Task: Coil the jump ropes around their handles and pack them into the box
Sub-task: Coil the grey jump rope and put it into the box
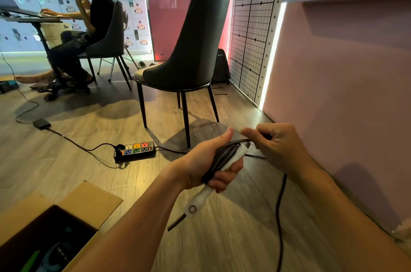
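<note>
At the lower left, the cardboard box (93,198) is kept open on the floor, with its flaps folded out, so that things can be dropped in from above. Something dark and green is seen inside, but what it is cannot be told. Further right, a power strip (135,151) lies on the floor, well apart from the work.

In the middle, the left hand (206,165) is wrapped tight round the white handle (201,199) and the turns of black rope (222,154) wound on it, so the coil is kept from slipping loose. Just to the right, the rope is pinched in the curled fingers of the right hand (278,147) and held tight near the handle top, so a new turn can be laid neatly. The loose part (279,216) is left hanging down, so the winding is judged only partly done.
</note>
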### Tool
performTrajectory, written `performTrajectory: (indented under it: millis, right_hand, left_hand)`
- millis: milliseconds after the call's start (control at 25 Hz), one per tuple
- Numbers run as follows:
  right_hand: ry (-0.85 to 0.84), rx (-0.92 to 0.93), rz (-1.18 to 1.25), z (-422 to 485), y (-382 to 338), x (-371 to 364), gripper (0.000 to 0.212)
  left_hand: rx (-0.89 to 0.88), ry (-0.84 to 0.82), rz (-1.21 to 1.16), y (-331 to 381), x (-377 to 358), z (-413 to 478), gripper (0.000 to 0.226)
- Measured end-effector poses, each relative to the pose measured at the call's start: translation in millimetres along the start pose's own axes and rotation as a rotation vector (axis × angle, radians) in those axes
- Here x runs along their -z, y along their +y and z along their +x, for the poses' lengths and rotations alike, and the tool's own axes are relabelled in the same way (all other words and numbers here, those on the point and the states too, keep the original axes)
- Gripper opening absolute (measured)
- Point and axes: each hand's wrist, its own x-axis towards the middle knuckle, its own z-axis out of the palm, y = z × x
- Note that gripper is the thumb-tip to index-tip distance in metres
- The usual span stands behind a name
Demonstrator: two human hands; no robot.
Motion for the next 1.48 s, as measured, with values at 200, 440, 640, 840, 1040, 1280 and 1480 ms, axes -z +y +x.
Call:
performTrajectory:
  millis: [200,440,640,840,1040,1280,1480]
  right_hand:
    - [-0.095,-0.183,0.059,5,8,-16,0.057]
    - [-0.475,-0.252,-0.094,-3,5,-36,0.051]
    - [-0.579,-0.161,-0.135,-2,-16,-38,0.044]
    - [-0.529,-0.065,-0.142,-6,-12,-22,0.045]
    - [-0.326,0.019,-0.086,-7,-11,-8,0.06]
    - [-0.08,0.048,-0.072,-5,-13,-10,0.055]
    - [0.126,-0.112,0.015,1,3,-6,0.065]
  left_hand:
    - [-0.317,-0.113,-0.672,0,-1,-4,0.06]
    - [-0.85,0.432,-0.969,9,16,-2,0.045]
    - [-0.846,0.866,-0.689,5,28,10,0.041]
    - [-0.546,1.046,0.093,-19,51,9,0.044]
    - [-0.124,0.709,0.554,-24,41,15,0.056]
    - [0.234,0.298,0.513,-23,13,19,0.08]
    - [0.118,0.004,0.129,-10,-5,12,0.08]
